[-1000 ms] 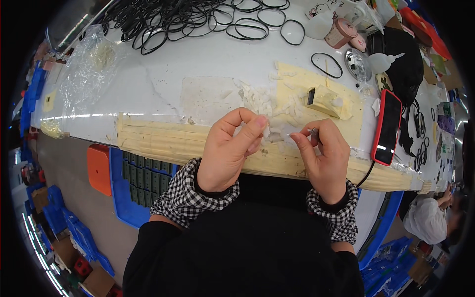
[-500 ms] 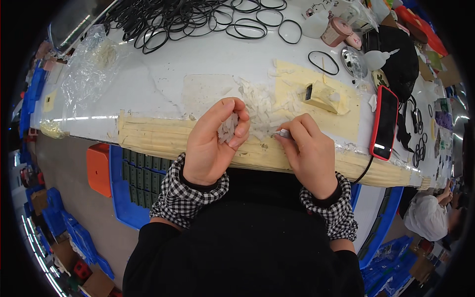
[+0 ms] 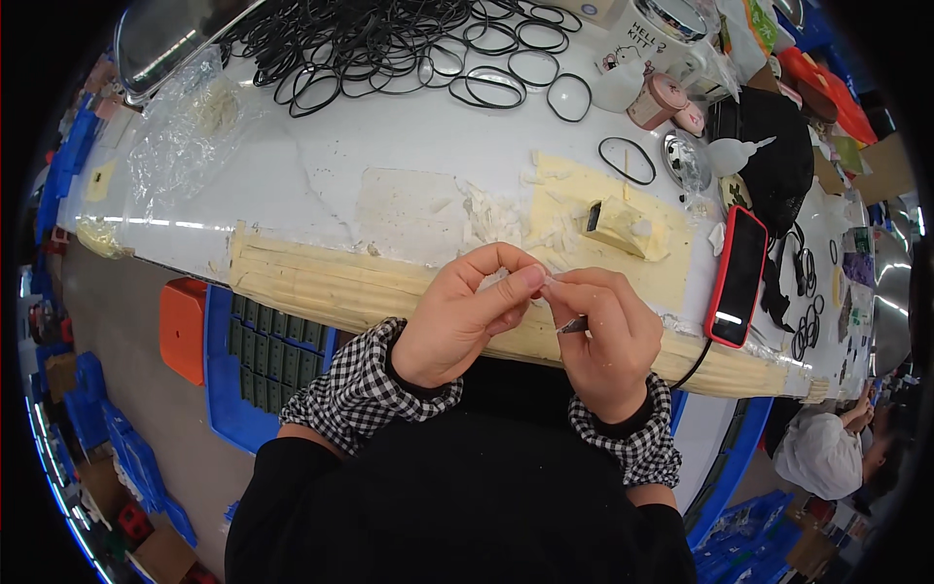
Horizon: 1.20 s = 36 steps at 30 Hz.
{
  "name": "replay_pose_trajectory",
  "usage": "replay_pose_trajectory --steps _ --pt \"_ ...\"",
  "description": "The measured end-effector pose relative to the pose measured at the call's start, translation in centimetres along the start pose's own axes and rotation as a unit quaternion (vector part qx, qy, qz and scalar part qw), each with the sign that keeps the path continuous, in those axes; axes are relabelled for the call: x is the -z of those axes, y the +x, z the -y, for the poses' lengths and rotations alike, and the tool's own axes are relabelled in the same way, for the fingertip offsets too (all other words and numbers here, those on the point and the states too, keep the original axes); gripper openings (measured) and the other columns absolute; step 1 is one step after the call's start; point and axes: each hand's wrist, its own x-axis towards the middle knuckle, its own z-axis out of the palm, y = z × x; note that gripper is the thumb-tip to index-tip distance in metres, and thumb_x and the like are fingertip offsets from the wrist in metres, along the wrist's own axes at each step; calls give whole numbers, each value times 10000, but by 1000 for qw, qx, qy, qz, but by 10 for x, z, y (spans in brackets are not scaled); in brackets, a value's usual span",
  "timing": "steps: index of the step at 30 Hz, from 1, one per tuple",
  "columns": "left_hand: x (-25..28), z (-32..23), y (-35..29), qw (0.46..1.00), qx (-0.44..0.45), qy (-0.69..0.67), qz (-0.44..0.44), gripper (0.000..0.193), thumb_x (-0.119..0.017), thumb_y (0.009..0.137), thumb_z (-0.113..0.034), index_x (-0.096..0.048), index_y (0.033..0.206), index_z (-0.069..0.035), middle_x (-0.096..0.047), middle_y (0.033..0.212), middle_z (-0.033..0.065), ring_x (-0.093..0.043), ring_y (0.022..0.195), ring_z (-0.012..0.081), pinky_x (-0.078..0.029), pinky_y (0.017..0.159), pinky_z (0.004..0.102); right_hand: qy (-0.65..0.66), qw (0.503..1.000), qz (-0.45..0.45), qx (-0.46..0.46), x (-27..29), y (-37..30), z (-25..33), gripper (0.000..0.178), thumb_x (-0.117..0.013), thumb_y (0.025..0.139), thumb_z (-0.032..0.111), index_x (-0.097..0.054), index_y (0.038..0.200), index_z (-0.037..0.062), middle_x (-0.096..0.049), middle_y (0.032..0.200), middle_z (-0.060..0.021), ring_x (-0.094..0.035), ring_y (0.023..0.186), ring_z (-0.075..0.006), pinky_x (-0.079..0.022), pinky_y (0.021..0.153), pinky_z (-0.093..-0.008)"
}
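Note:
My left hand [image 3: 457, 321] is closed, its thumb and forefinger pinched against the right fingertips just above the table's front edge. Whitish scraps [image 3: 493, 279] show in its curled fingers. A small pale bit, too small to name, shows where the two hands meet. My right hand [image 3: 615, 336] is also closed, with a small grey metal piece [image 3: 574, 325], pointed like a blade, sticking out below its fingers. Beyond the hands, torn white shreds [image 3: 491, 216] lie on the table. Behind my right hand, a yellow tape-wrapped block [image 3: 625, 232] rests on a yellow sheet [image 3: 671, 209].
Black rubber rings [image 3: 331, 58] pile up at the back. A red-cased phone [image 3: 739, 277] with a cable stands at the right, near a dropper bottle [image 3: 735, 156]. Clear plastic film [image 3: 185, 136] lies at left. Below the table are a blue crate [image 3: 233, 409] and an orange stool [image 3: 183, 331].
Both hands came nearer to me and together until their fingertips met. My left hand turned from palm-up to a pinch. The view shifted slightly.

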Motion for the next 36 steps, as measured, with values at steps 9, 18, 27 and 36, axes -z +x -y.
replay_pose_trajectory --steps 9,18,27,36 --pt "2 3 2 998 15 -49 25 186 -529 968 -233 -571 923 -58 -489 740 -56 -370 615 29 -320 557 168 33 998 14 46 4 0 3 308 -701 645 11 -645 947 39 -627 842 -80 -611 617 -214 -489 532 -280" --pt "0 0 2 995 31 2 92 201 -508 977 -228 -547 885 -53 -473 723 -47 -369 607 32 -317 559 181 8 990 131 -41 21 0 -3 392 -691 788 393 -552 793 26 -533 674 -75 -535 574 -219 -416 507 -310" --pt "0 -6 3 993 49 36 105 212 -514 973 -232 -544 887 -40 -443 712 -46 -355 597 31 -316 560 182 -48 985 153 -57 20 1 -1 418 -667 781 428 -512 742 41 -510 647 -69 -527 565 -241 -413 498 -317" --pt "3 -8 4 992 42 75 94 213 -525 967 -224 -561 890 -29 -446 688 -53 -355 600 31 -308 560 184 -52 983 165 -63 18 1 -1 423 -658 773 436 -497 719 49 -471 617 -65 -506 544 -242 -392 482 -331"
